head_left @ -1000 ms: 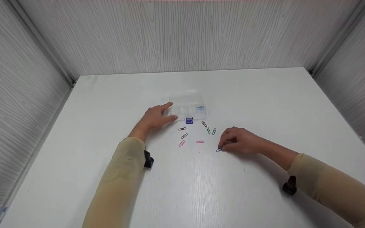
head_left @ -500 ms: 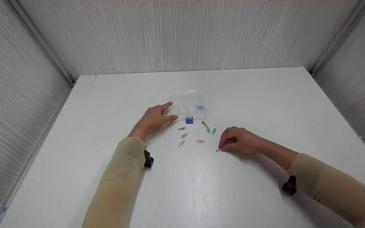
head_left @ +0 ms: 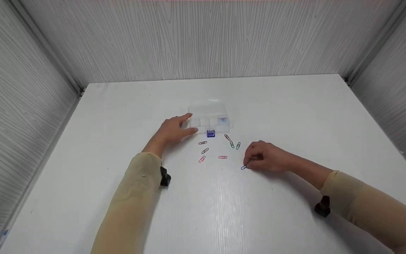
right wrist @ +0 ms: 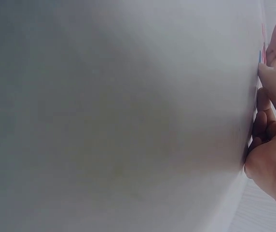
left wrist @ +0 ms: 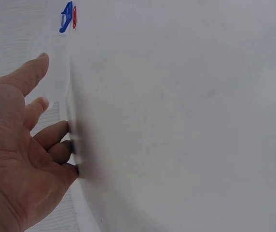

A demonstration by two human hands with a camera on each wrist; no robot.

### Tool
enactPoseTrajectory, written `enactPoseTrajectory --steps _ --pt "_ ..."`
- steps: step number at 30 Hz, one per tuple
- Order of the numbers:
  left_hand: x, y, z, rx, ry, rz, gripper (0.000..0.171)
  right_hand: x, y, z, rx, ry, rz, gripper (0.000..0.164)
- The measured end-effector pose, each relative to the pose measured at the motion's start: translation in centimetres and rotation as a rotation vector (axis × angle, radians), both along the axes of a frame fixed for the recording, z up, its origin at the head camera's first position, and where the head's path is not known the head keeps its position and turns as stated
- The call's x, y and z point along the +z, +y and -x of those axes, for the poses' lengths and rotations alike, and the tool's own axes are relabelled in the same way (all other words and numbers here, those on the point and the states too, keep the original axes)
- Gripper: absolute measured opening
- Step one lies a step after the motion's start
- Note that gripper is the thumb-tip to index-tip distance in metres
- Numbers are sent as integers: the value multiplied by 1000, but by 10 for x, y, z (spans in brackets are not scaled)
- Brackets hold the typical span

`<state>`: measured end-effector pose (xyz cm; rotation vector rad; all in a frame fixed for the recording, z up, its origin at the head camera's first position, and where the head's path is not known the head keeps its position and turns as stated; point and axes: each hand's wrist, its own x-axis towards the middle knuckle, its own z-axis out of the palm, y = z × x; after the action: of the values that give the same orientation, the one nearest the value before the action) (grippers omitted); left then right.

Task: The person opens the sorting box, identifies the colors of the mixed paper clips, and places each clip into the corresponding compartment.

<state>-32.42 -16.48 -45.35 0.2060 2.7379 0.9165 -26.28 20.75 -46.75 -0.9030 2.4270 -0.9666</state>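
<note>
A clear plastic box [head_left: 204,122] with compartments stands with its lid raised, a blue latch [head_left: 210,133] at its front. Something blue, perhaps paper clips, lies in its right rear compartment. My left hand [head_left: 174,129] rests at the box's left end, thumb and index finger straight and spread along it; the other fingertips touch the table in the left wrist view. Right of the loose clips, my right hand [head_left: 266,156] pinches a blue paper clip [head_left: 243,168] at the tabletop between thumb and index finger. One end of that clip is hidden by the fingertips.
Several paper clips lie before the box: a pink one [head_left: 222,157], another pink one [head_left: 202,159], a green one [head_left: 238,145] and dark reddish or brown ones [head_left: 202,143]. White panels [head_left: 203,38] enclose the white table [head_left: 203,211] at the back and sides.
Almost nothing differs. The right hand stays on the blue paper clip, which has shifted very slightly; the left hand and the box hold their place.
</note>
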Motion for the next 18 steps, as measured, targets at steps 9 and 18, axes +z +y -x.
enactPoseTrajectory --steps 9,18 --pt "0 0 1 -8 5 9 79 -2 1 -1 -1 14 6 21" --pt "1 1 1 -7 11 20 78 -1 -1 -3 -4 84 2 22"
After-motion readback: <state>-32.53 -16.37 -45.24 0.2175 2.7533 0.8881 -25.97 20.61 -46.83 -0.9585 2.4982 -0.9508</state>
